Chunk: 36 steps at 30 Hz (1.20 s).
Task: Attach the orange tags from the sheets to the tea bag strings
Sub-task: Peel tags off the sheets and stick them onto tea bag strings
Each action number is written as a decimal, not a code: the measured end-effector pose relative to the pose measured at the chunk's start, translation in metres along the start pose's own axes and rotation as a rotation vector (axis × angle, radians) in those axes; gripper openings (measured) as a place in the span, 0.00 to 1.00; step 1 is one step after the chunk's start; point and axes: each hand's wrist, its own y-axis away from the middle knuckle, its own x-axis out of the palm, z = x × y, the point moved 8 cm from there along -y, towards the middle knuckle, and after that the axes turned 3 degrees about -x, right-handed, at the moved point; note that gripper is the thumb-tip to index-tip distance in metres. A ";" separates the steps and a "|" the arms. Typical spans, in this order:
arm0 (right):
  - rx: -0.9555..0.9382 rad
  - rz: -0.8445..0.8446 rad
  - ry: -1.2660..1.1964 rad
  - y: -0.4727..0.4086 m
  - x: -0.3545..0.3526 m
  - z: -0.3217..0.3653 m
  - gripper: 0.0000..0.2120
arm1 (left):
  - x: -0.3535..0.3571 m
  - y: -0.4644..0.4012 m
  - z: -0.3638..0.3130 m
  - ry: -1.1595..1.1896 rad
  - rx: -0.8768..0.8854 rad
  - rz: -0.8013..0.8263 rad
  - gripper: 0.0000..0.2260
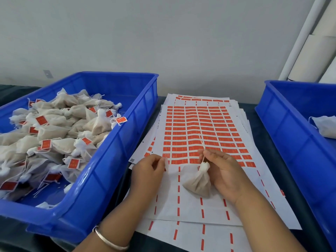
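Observation:
A white tea bag point(197, 184) filled with brownish material lies on the sticker sheet point(200, 131), its tied neck pointing up. My right hand point(224, 171) pinches the bag's string point(202, 148), which runs up and away over the orange tags. My left hand point(149, 171) is beside it on the left, fingers curled, pinching a small pale piece whose face I cannot make out. The sheet's near rows are peeled bare, leaving only orange dashes; the far rows hold several orange tags.
A blue bin point(116, 160) on the left holds several tea bags with orange tags attached. A second blue bin point(291, 128) on the right holds one white bag point(325, 127). More sheets lie stacked under the top one. White rolls point(312, 57) lean at the back right.

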 end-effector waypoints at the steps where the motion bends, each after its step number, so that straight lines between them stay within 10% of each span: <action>1: -0.025 -0.003 0.047 0.001 -0.001 0.004 0.09 | -0.003 -0.002 0.002 0.052 -0.030 -0.024 0.08; 12: -0.208 -0.085 0.201 0.005 -0.011 0.033 0.10 | -0.040 0.002 -0.043 0.294 -0.003 -0.186 0.10; 36: -0.554 -0.272 0.560 0.017 -0.024 0.071 0.06 | 0.082 0.021 -0.090 0.758 -0.331 0.268 0.09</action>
